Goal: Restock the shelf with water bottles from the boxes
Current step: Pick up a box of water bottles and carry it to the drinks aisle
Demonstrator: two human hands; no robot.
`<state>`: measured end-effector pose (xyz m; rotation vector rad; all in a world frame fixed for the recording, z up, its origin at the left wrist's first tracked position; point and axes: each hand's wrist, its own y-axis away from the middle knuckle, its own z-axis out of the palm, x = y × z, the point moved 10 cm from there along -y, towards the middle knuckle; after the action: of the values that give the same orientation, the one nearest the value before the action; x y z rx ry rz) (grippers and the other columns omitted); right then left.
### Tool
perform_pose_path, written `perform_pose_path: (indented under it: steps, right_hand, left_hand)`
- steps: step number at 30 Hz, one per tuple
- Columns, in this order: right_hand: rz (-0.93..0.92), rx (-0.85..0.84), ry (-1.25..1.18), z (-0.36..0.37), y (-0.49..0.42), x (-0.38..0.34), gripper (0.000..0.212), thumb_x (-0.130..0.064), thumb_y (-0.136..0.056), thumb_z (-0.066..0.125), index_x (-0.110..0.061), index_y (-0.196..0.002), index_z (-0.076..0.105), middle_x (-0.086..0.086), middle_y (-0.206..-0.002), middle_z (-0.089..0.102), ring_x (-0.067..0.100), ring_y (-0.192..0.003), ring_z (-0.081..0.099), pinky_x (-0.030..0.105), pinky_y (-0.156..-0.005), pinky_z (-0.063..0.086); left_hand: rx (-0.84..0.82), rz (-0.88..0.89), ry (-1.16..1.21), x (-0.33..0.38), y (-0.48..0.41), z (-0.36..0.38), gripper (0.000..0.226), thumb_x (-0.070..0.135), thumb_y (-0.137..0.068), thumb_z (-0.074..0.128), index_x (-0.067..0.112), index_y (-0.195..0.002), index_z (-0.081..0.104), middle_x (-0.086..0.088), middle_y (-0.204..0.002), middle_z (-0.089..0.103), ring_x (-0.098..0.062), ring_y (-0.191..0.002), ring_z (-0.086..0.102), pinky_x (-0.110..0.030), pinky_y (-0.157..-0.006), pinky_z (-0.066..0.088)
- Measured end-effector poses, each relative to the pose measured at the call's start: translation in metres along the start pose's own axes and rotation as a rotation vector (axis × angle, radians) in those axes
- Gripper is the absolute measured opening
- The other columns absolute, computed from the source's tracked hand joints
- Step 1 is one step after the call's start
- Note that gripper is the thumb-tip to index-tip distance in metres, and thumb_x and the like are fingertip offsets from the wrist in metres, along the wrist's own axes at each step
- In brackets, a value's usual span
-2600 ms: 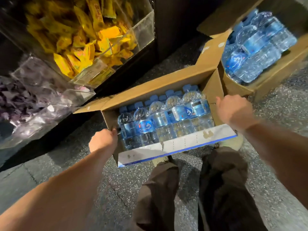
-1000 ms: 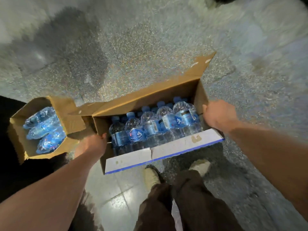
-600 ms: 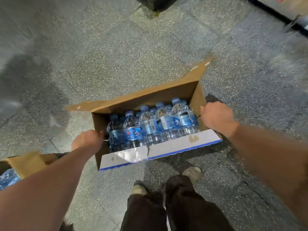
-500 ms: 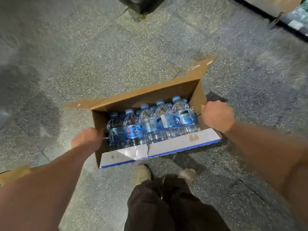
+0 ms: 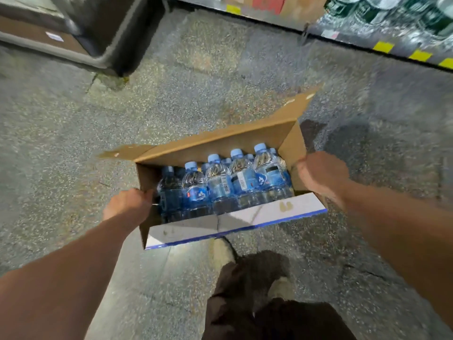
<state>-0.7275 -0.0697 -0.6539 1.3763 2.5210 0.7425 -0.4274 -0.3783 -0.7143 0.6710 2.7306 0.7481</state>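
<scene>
Transport step, by the look of it: hauling an open brown cardboard box with a white, blue-edged near flap over speckled grey floor. Not yet unloading.

Left hand curled round the left end wall, fingertips tucked over the rim. Right hand clamped the same way on the top edge of the right end wall. Nothing else in either hand. Looks lifted clear of the floor, going by the shadow underneath, but cannot confirm.

Inside: clear plastic water bottles with pale blue caps and blue labels, upright, packed tight, at least two rows deep, filling nearly the whole length. Cannot read an exact count.

Top right: low shelf with yellow-and-black striped edge, stocked with blurred greenish bottles, well apart from the box. Top left: dark grey cabinet base. Bottom: dark brown trouser legs.

Next, probably: close the gap to the shelf, set the box down level just beside it, free one hand, then pull bottles out by the neck. Worth keeping it level: open top, loose flaps, likely a heavy load prone to shifting.
</scene>
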Motion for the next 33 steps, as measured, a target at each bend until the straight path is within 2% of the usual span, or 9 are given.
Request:
perform_pose_path:
  steps: [5,8,12,15,18,21,23,29,33]
  right_hand:
    - [0.179,-0.019,-0.133,-0.004,-0.041,0.055,0.036,-0.027,-0.102,0.030,-0.005,-0.093,0.057,0.015,-0.097,0.062,0.032,-0.092,0.060,0.033,-0.068,0.040]
    - [0.267,-0.042,-0.114,-0.007,-0.070,0.091,0.035,-0.026,-0.098,0.038,-0.005,-0.104,0.066,0.016,-0.102,0.066,0.033,-0.094,0.063,0.032,-0.067,0.041]
    - [0.312,-0.081,-0.165,-0.017,-0.113,0.138,0.035,-0.027,-0.096,0.037,-0.009,-0.101,0.066,0.013,-0.100,0.066,0.032,-0.091,0.063,0.031,-0.068,0.044]
    - [0.337,-0.112,-0.171,-0.032,-0.149,0.170,0.033,-0.023,-0.094,0.036,-0.014,-0.101,0.067,0.009,-0.100,0.067,0.029,-0.092,0.063,0.032,-0.073,0.048]
    - [0.335,-0.063,-0.165,-0.051,-0.183,0.199,0.035,-0.024,-0.098,0.034,-0.012,-0.110,0.064,0.012,-0.111,0.065,0.032,-0.103,0.061,0.035,-0.078,0.047]
    - [0.357,-0.054,-0.169,-0.067,-0.210,0.225,0.044,-0.029,-0.101,0.029,-0.007,-0.114,0.064,0.017,-0.114,0.063,0.035,-0.105,0.060,0.037,-0.075,0.045]
    - [0.389,-0.068,-0.169,-0.077,-0.228,0.242,0.039,-0.024,-0.100,0.032,-0.008,-0.115,0.064,0.017,-0.117,0.062,0.036,-0.107,0.059,0.038,-0.078,0.048]
    - [0.514,-0.079,-0.307,-0.100,-0.268,0.288,0.029,-0.021,-0.095,0.041,-0.012,-0.106,0.066,0.013,-0.105,0.066,0.033,-0.097,0.063,0.037,-0.077,0.051]
    - [0.569,-0.133,-0.260,-0.112,-0.296,0.306,0.031,-0.023,-0.097,0.041,-0.008,-0.110,0.065,0.014,-0.108,0.066,0.032,-0.098,0.063,0.037,-0.078,0.051]
  left_hand:
    - [0.043,0.068,-0.106,0.080,-0.036,-0.054,0.055,0.049,-0.100,0.032,0.006,-0.110,0.064,-0.020,-0.104,0.063,-0.034,-0.093,0.060,-0.034,-0.069,0.040]
    - [0.064,0.104,-0.165,0.133,-0.059,-0.083,0.057,0.051,-0.099,0.032,0.006,-0.105,0.065,-0.018,-0.099,0.063,-0.032,-0.090,0.059,-0.033,-0.071,0.043]
    - [0.045,0.126,-0.195,0.199,-0.086,-0.102,0.053,0.050,-0.098,0.032,0.010,-0.105,0.066,-0.016,-0.104,0.065,-0.033,-0.096,0.062,-0.032,-0.072,0.045]
    - [0.026,0.109,-0.165,0.241,-0.103,-0.113,0.054,0.052,-0.097,0.032,0.011,-0.102,0.066,-0.013,-0.096,0.063,-0.030,-0.087,0.061,-0.035,-0.076,0.050]
    - [0.028,0.107,-0.168,0.288,-0.116,-0.128,0.052,0.050,-0.100,0.031,0.010,-0.100,0.065,-0.009,-0.087,0.057,-0.026,-0.078,0.054,-0.032,-0.071,0.045]
    - [0.059,0.139,-0.198,0.334,-0.136,-0.146,0.054,0.050,-0.099,0.031,0.009,-0.107,0.065,-0.015,-0.097,0.062,-0.031,-0.089,0.060,-0.036,-0.075,0.046]
    - [0.066,0.161,-0.210,0.364,-0.155,-0.157,0.055,0.050,-0.099,0.031,0.009,-0.110,0.065,-0.018,-0.106,0.064,-0.035,-0.097,0.061,-0.037,-0.077,0.048]
    - [0.049,0.245,-0.256,0.451,-0.212,-0.185,0.055,0.050,-0.099,0.030,0.009,-0.112,0.065,-0.018,-0.110,0.064,-0.036,-0.100,0.061,-0.037,-0.076,0.046]
    - [0.047,0.307,-0.278,0.501,-0.246,-0.201,0.055,0.053,-0.097,0.031,0.011,-0.104,0.066,-0.016,-0.106,0.066,-0.034,-0.098,0.062,-0.036,-0.078,0.047]
